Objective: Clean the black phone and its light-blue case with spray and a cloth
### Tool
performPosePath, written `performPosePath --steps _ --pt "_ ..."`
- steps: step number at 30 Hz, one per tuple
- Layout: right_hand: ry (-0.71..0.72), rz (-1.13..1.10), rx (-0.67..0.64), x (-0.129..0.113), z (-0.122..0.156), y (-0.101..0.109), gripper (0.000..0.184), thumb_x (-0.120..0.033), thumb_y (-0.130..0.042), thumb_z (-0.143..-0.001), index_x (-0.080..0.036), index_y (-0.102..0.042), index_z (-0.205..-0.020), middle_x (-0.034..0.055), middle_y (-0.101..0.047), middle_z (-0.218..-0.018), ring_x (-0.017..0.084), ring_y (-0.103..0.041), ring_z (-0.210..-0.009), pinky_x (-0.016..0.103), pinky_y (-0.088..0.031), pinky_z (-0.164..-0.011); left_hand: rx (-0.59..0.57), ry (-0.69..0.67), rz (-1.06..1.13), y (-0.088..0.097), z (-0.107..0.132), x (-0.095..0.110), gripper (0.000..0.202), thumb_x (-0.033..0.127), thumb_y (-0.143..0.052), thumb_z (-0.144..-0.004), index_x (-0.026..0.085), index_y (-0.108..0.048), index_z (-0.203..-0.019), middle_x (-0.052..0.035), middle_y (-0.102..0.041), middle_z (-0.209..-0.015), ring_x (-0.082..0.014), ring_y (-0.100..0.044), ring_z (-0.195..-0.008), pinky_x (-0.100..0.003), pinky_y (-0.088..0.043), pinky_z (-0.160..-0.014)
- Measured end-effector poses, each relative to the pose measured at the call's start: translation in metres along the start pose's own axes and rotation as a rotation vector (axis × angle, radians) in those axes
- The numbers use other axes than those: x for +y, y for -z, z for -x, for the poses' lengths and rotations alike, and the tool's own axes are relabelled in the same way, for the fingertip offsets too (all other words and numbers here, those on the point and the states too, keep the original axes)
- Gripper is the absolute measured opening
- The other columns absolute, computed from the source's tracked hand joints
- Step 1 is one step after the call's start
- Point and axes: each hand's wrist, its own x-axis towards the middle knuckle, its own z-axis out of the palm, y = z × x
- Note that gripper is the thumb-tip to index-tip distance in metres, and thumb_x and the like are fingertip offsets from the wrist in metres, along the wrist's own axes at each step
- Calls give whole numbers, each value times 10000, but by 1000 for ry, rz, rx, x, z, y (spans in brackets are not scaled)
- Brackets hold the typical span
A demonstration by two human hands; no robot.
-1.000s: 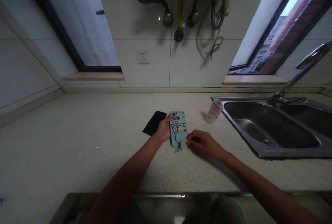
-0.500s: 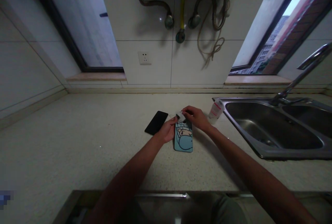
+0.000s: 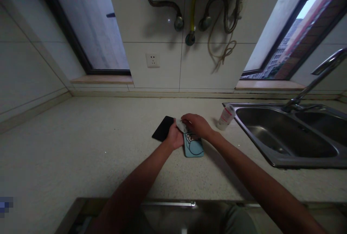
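Both hands pinch a small, thin white sheet, which looks like a wipe, above the countertop. My left hand grips its left end, with the fingers partly hidden. Closed on the upper right part is my right hand. Under and in front of the hands lies a light-blue phone case with a cartoon print; its upper end is covered by my right hand, and whether a phone is inside I cannot tell. A black phone lies flat, partly behind my left hand.
A clear plastic cup with red markings stands right of my right hand. Beyond it is a steel double sink with a faucet. The pale countertop meets a tiled wall with a socket and hoses.
The white sheet has shifted left, away from the top of the phone case, and shows larger. My right hand has moved left with it and now covers the upper case.
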Motion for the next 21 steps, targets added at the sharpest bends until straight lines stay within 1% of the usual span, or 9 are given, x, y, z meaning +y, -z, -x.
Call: performPosePath --steps 2,4,6,8,12,14,16,18,21 --pt "58 56 9 -5 3 1 190 -124 -561 -922 -209 -707 -1009 97 -740 -1037 222 -667 -976 334 -479 -892 16 -17 24 0 1 1 520 590 -381 -956 169 -671 -866 -127 -725 -869 -304 -682 -956 -461 -527 -869" --pt "171 95 15 -10 6 1 200 -105 -581 -907 -193 -709 -1032 111 -734 -1080 239 -656 -1026 379 -466 -956 47 -33 53 0 2 4 624 663 -307 -950 169 -664 -819 -116 -708 -792 -287 -689 -888 -436 -539 -823" --pt "301 118 22 -14 12 1 221 -90 -591 -895 -181 -715 -1054 120 -724 -1131 253 -641 -1082 438 -438 -1030 72 -28 68 2 3 8 670 690 -270 -946 167 -647 -764 -95 -673 -700 -261 -689 -797 -402 -547 -770" --pt "396 132 28 -17 19 0 235 -83 -599 -886 -177 -725 -1061 129 -716 -1160 263 -622 -1133 487 -406 -1085 61 -13 56 5 3 12 693 702 -255 -942 161 -656 -778 -82 -651 -666 -239 -679 -729 -370 -546 -715" --pt "472 170 29 -22 40 -3 241 -89 -638 -863 -182 -742 -1060 138 -698 -1207 282 -576 -1227 530 -385 -1125 -11 -3 -6 9 3 15 742 734 -227 -924 153 -686 -890 -81 -648 -693 -219 -658 -674 -329 -532 -643" --pt "488 196 22 -26 51 -2 216 -94 -659 -856 -185 -749 -1030 140 -674 -1263 288 -561 -1256 541 -383 -1132 -36 -9 -45 9 3 15 725 745 -264 -911 154 -683 -894 -91 -657 -729 -221 -657 -683 -336 -537 -661" --pt "505 216 3 -31 61 0 150 -112 -679 -857 -175 -756 -969 146 -660 -1288 294 -562 -1258 545 -391 -1131 -52 -20 -73 8 3 13 682 726 -314 -913 151 -680 -918 -114 -682 -803 -232 -668 -723 -359 -544 -705" --pt "519 217 -15 -35 71 1 87 -134 -689 -861 -163 -758 -904 154 -655 -1294 298 -568 -1253 542 -409 -1122 -71 -25 -87 6 3 12 613 666 -358 -936 144 -676 -977 -135 -702 -881 -247 -682 -781 -384 -546 -760" --pt "507 176 -18 -39 83 1 92 -137 -675 -872 -163 -763 -861 158 -645 -1315 299 -563 -1264 549 -427 -1108 -104 -25 -97 4 3 11 502 553 -433 -957 127 -666 -1082 -149 -716 -944 -263 -693 -841 -420 -537 -840"
